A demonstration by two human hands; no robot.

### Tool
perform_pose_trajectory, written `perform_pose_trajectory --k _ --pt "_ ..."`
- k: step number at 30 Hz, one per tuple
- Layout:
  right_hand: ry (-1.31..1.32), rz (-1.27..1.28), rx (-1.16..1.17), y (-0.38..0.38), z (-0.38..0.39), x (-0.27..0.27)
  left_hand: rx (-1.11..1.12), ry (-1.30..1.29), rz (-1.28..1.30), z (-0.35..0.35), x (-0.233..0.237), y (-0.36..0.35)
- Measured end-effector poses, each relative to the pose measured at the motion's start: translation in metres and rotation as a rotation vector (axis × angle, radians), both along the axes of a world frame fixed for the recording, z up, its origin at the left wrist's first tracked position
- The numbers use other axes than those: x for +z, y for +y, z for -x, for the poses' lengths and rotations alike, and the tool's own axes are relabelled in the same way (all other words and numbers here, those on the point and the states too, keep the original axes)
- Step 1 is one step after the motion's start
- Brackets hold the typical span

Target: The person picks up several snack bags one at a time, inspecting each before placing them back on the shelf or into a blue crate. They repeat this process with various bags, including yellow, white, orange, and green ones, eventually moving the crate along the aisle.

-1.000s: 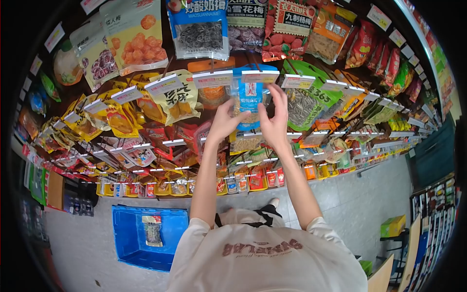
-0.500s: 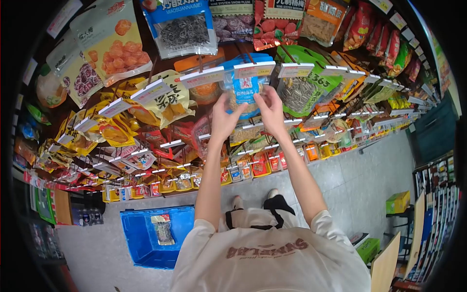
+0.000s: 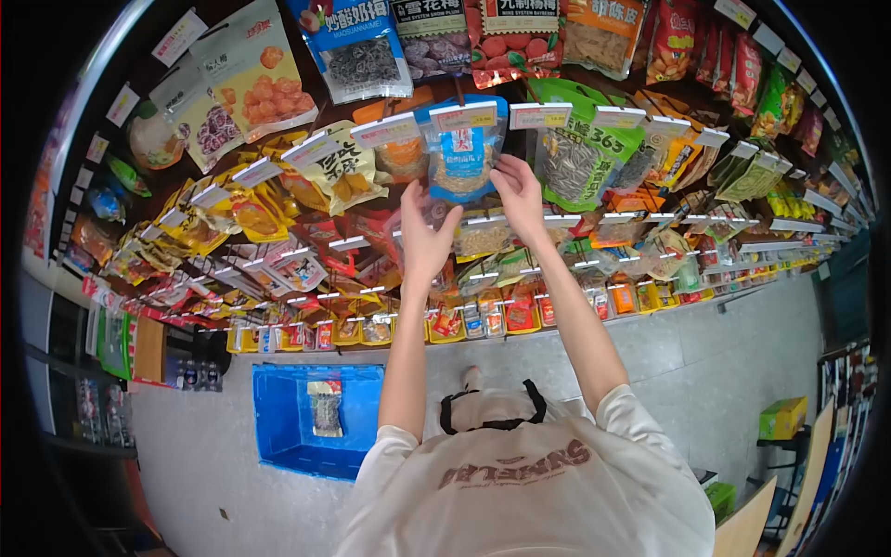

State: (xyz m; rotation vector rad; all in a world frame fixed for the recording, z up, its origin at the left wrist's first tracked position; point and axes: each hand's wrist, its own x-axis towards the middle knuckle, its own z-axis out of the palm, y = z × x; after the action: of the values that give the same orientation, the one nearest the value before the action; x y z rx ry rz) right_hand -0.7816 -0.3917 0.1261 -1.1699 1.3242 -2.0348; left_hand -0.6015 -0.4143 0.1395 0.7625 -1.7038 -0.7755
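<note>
A blue snack bag point(image 3: 464, 160) with a clear lower window hangs behind a price tag on the rack, directly before my hands. My left hand point(image 3: 426, 237) is just below and left of it, thumb spread from the fingers, holding nothing. At the bag's lower right edge, my right hand point(image 3: 520, 197) has its thumb and fingers slightly apart; they touch or nearly touch the edge. To the right hangs a green bag of sunflower seeds point(image 3: 580, 153). An orange-topped bag point(image 3: 401, 153) and a pale yellow bag point(image 3: 336, 172) hang to the left.
Dried-fruit bags point(image 3: 357, 56) hang in the row above, and several rows of snacks below. Price tags point(image 3: 542, 116) stick out on hooks. A blue crate point(image 3: 278, 455) on the floor holds one snack pack point(image 3: 326, 408). A green-yellow box point(image 3: 782, 418) is at right.
My left hand has let go of the blue bag and moved down, its thumb opening. My right hand has slid outward to the bag's right edge. The whole view has shifted slightly.
</note>
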Motion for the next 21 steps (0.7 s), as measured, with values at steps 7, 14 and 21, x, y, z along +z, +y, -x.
perform_pose_trajectory --k 7,14,21 --pt "-0.149 -0.006 -0.079 0.079 -0.015 -0.048 0.415 -0.036 -0.225 -0.095 -0.094 0.112" --pt "-0.241 -0.322 0.019 0.182 -0.079 -0.194 0.836 -0.27 -0.682 -0.247 -0.204 0.331" --pt "-0.111 -0.649 0.382 0.274 -0.168 -0.256 1.187 -0.207 -0.818 -0.3 -0.205 0.461"
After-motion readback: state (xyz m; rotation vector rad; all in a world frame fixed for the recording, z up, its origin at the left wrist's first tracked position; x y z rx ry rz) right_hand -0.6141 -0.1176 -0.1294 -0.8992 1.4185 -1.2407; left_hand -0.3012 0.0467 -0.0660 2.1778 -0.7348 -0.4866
